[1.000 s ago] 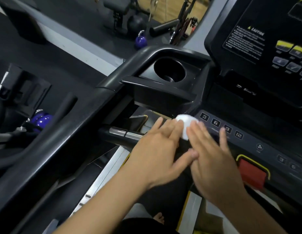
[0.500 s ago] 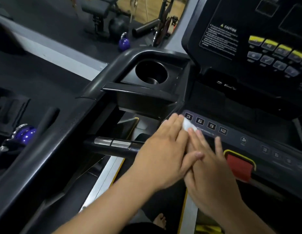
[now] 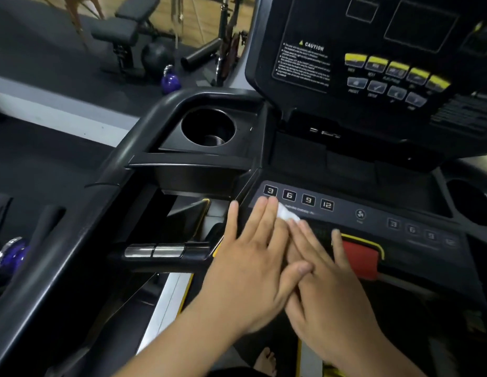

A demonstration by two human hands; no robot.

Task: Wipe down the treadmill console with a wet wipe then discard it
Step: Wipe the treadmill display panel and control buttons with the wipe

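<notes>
A small white wet wipe [image 3: 286, 213] lies on the treadmill's lower console panel [image 3: 353, 202], just below the 3 and 6 keys. My left hand [image 3: 253, 262] and my right hand [image 3: 332, 289] lie flat side by side, straight fingers pressing the wipe onto the panel. My left thumb rests across the back of my right hand. Most of the wipe is hidden under the fingertips. The upper display panel [image 3: 372, 50] with yellow keys rises behind.
A red stop key [image 3: 360, 261] sits right beside my right fingers. A round cup holder [image 3: 208, 129] is at the left, another [image 3: 470, 202] at the far right. A silver pulse grip [image 3: 155, 251] and the side handrail [image 3: 73, 227] lie left. A purple kettlebell [image 3: 170, 80] stands on the floor.
Both hands slid the wipe rightward along the panel, from left of the 3 key to under the 3 and 6 keys. The view moved closer and to the right.
</notes>
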